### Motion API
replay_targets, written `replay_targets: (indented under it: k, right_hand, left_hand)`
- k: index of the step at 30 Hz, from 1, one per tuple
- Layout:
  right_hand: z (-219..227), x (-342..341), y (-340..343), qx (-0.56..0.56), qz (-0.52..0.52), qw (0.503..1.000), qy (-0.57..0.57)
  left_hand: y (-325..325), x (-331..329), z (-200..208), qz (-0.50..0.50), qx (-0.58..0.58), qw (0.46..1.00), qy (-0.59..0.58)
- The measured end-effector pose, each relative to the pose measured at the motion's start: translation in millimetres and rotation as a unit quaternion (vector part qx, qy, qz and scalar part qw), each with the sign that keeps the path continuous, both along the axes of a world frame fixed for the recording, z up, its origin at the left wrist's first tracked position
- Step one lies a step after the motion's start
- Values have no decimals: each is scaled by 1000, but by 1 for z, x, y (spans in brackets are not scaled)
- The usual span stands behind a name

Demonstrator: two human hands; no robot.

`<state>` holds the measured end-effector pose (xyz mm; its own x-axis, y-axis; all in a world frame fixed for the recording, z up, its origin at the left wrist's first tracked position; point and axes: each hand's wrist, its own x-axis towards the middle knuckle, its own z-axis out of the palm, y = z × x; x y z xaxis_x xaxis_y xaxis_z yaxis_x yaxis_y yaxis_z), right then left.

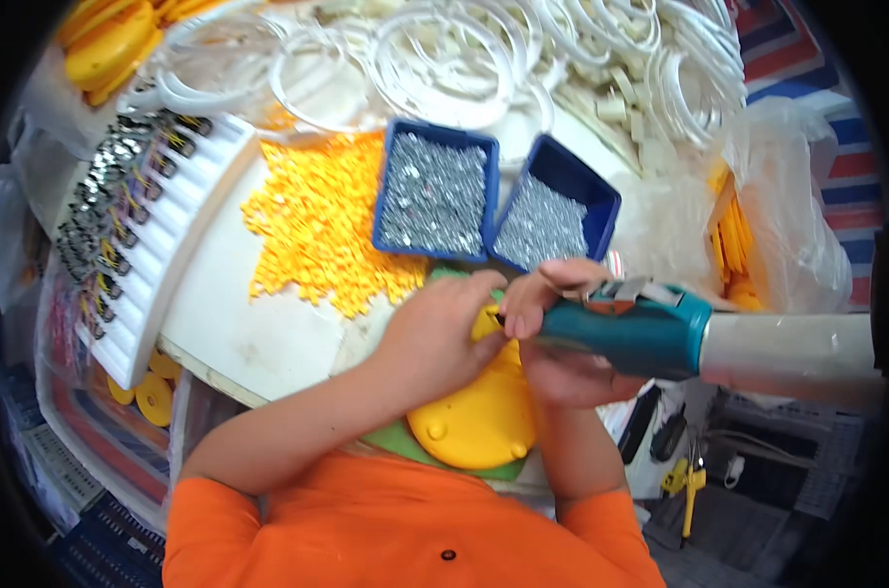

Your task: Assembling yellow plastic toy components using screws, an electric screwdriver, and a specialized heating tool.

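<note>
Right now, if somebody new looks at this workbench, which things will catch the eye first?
Probably the teal electric screwdriver in the right hand, at centre, its tip hidden where both hands meet over a round yellow plastic disc that the left hand steadies. Behind them lie a heap of small yellow plastic pieces and two blue trays of silver screws.

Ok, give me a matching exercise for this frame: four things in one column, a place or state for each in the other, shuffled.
Things:
1. electric screwdriver
2. yellow round casing
3. two blue trays
4. loose yellow pieces

Places or states:
A. heaped on the white table, left of the trays
B. gripped in the right hand
C. filled with small silver screws
D. on a green mat, under the left hand

Pairs: 1-B, 2-D, 3-C, 4-A
</note>
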<state>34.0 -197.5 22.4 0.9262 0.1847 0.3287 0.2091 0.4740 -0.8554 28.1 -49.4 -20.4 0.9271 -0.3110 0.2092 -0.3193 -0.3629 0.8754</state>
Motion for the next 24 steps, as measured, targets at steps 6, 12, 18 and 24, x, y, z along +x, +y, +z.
replay_targets:
  k: [6, 12, 18, 24]
  right_hand:
    - [-14, 0, 8, -21, -21, 998, -56]
    - [-6, 3, 8, 4, -50, 994, -99]
    - [-16, 12, 2, -3, -18, 996, -85]
    - [-17, 9, 7, 15, -52, 993, -102]
  left_hand:
    - [7, -3, -5, -7, -21, 999, 24]
    - [5, -8, -2, 7, -25, 1000, 10]
    - [5, -4, -9, -16, -33, 999, 34]
    - [3, -5, -12, -18, -37, 999, 27]
